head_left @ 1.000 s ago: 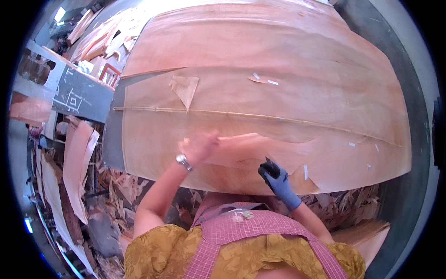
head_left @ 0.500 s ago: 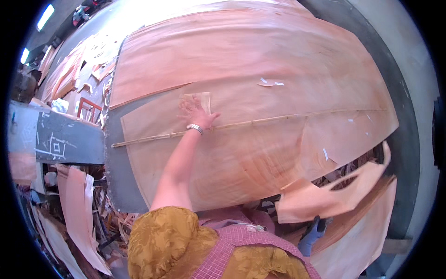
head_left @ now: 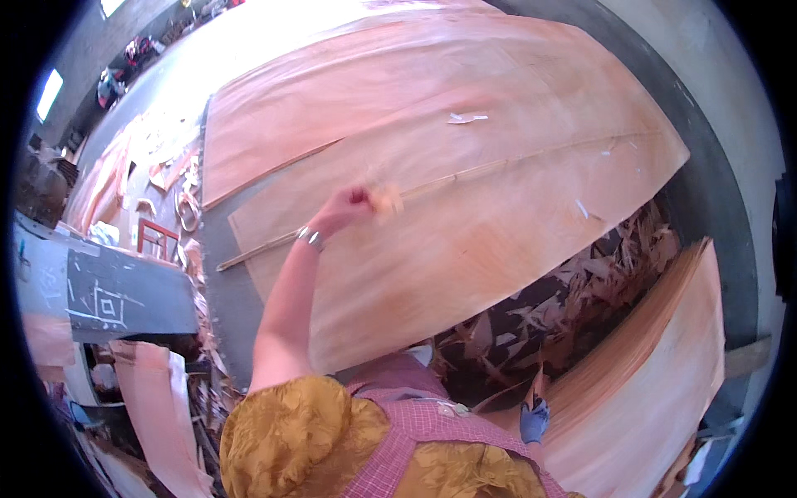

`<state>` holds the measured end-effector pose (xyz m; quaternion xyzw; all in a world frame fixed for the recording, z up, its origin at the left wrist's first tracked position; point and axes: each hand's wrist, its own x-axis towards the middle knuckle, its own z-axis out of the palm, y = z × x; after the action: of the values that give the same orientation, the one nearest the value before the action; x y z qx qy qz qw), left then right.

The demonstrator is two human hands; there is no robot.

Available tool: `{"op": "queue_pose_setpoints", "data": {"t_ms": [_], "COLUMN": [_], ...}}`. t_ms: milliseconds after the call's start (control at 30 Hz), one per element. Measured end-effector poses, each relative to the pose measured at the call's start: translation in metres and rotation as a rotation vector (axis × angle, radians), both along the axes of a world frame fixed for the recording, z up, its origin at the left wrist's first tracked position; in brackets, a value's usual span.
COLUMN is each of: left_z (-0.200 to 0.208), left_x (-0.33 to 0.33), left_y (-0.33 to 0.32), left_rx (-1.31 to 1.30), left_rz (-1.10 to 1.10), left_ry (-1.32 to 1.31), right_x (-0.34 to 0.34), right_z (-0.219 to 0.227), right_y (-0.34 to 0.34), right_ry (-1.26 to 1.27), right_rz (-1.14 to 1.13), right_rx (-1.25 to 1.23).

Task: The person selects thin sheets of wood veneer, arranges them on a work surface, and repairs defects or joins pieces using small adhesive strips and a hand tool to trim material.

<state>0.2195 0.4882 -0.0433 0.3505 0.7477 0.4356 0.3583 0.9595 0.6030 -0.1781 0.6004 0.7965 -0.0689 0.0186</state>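
My bare left hand (head_left: pixel 344 209), with a metal watch or bracelet on its wrist, is closed over the large veneer sheet (head_left: pixel 448 274). At its fingertips a small pale veneer piece (head_left: pixel 386 201) shows, smeared by motion. A thin bamboo-like stick (head_left: pixel 270 245) lies across the sheet, passing close by this hand. Low at my right side, my gloved right hand (head_left: pixel 535 420) is closed. A narrow brown veneer scrap (head_left: pixel 540 385) sticks up from its fingers, seen nearly edge-on; the rest of it is hidden.
Torn veneer scraps (head_left: pixel 548 311) fill the gap beyond my right hand. A stack of veneer sheets (head_left: pixel 639 382) leans at the right. On the left are a grey board (head_left: pixel 133 290) with white marks, a red frame (head_left: pixel 158 239) and a hanging veneer strip (head_left: pixel 158 415).
My left hand has gone from lying flat with spread fingers to closed on the small veneer piece, lifting it. My right hand has brought the large torn scrap down off the sheet's edge.
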Motion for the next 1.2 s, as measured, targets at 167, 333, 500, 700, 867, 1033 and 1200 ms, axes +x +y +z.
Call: {"op": "queue_pose_setpoints", "data": {"t_ms": [167,333,500,700,867,1033,1200], "left_z": [0.036,-0.067,-0.066,-0.003,-0.028,-0.037,-0.022], "left_x": [0.064,-0.003,0.017,0.116,0.096,-0.086,-0.153], "left_y": [-0.121,-0.218,-0.207,-0.179,-0.175,-0.204,-0.226], "left_rx": [-0.369,-0.588,-0.447,-0.164,0.041,-0.47,-0.749], "left_rz": [-0.363,0.32,-0.043,-0.277,-0.391,-0.136,0.039], "left_ry": [0.098,1.32,1.147,-0.088,-0.226,0.655,0.794], "right_x": [-0.043,-0.117,-0.22,-0.384,-0.443,-0.401,-0.339], "right_z": [-0.017,-0.003,0.049,0.074,0.074,0.077,0.063], "right_y": [-0.08,-0.153,-0.244,-0.35,-0.42,-0.452,-0.491], "right_ry": [0.153,0.705,1.217,1.65,2.081,2.285,2.123], "right_rz": [-0.027,0.127,-0.09,-0.38,-0.584,-0.84,-0.84], "right_rx": [-0.143,-0.284,-0.979,-1.571,-1.722,-1.485,-1.124]}}
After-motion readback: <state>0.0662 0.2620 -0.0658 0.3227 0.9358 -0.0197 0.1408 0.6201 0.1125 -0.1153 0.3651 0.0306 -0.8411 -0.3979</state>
